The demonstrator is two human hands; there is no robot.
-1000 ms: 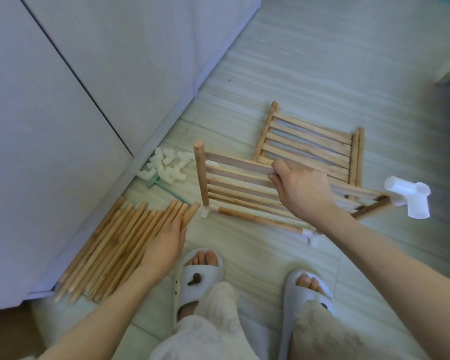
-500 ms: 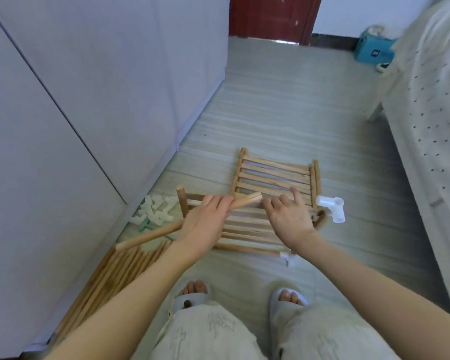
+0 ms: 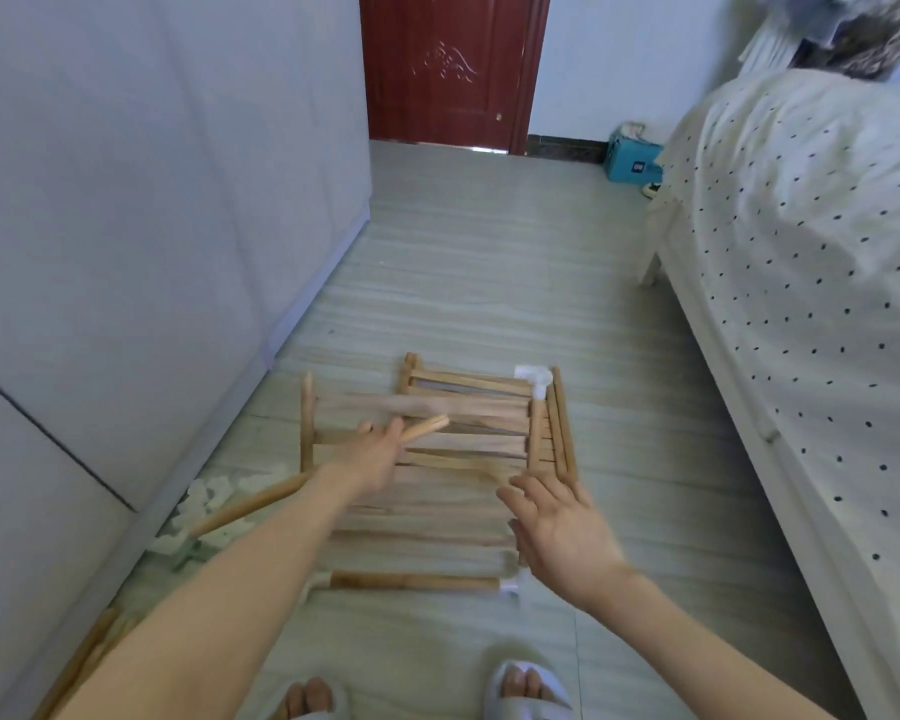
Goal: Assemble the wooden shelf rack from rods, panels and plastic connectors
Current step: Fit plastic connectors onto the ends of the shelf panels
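A partly built wooden rack (image 3: 437, 491) of slatted panels lies on the floor in front of me, with an upright rod (image 3: 306, 423) at its left corner and a white plastic connector (image 3: 533, 379) at its far right corner. My left hand (image 3: 375, 454) is shut on a loose wooden rod (image 3: 261, 504) held slantwise over the rack. My right hand (image 3: 562, 527) hovers open above the rack's right side, fingers spread, holding nothing. A front rod (image 3: 411, 582) with a white connector (image 3: 510, 587) lies nearest my feet.
Several white connectors (image 3: 204, 517) lie by the wardrobe base at the left. Spare rods (image 3: 81, 662) rest at the bottom left. A bed (image 3: 801, 304) with a dotted sheet fills the right. A red door (image 3: 448, 70) and blue box (image 3: 632, 161) stand far back.
My left hand picked a rod from the pile and brought it over the rack. My right hand let go of the rack, which dropped flatter. The camera tilted up.
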